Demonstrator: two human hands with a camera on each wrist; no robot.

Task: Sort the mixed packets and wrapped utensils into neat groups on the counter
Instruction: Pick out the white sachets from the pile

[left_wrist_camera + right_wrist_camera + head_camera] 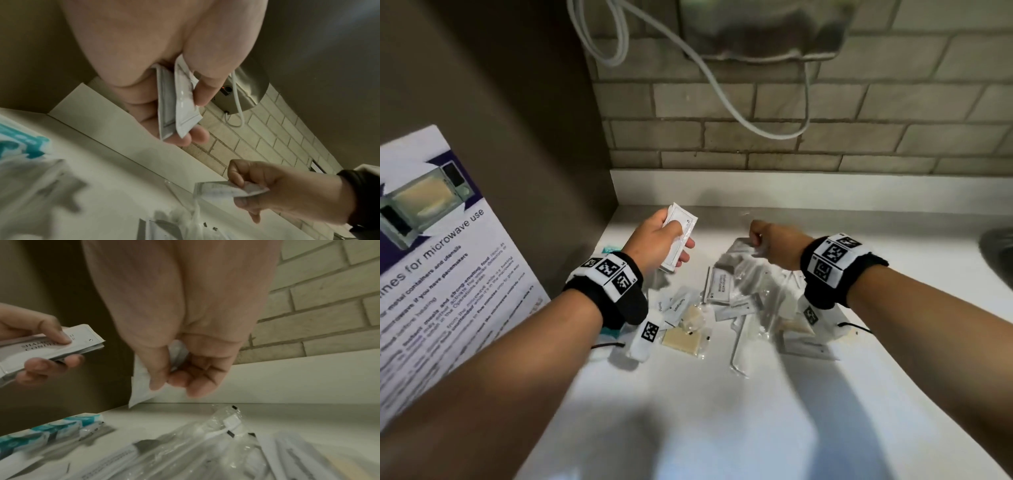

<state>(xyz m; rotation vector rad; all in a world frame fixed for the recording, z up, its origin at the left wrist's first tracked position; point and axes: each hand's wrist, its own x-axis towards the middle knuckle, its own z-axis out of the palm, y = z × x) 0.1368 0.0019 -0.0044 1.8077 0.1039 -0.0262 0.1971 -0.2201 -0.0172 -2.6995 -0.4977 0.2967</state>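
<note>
My left hand (654, 240) is raised over the back left of the white counter (722, 418) and grips a small stack of white sachets (678, 236), thumb on top and fingers beneath; the left wrist view shows two of these sachets (183, 104) side by side. My right hand (774, 243) hovers over the pile and pinches one white packet (141, 382) between thumb and fingers. The mixed pile (726, 308) of white sachets, clear-wrapped utensils and tan items lies on the counter below both hands. A clear-wrapped toothbrush (224, 425) lies under my right hand.
Teal-and-white packets (51, 426) lie at the counter's left by the brown side panel (517, 137). A microwave notice (431, 257) leans at left. A brick wall, a wall unit (763, 31) and a looping cable (722, 96) stand behind. A sink rim (1000, 253) shows at right.
</note>
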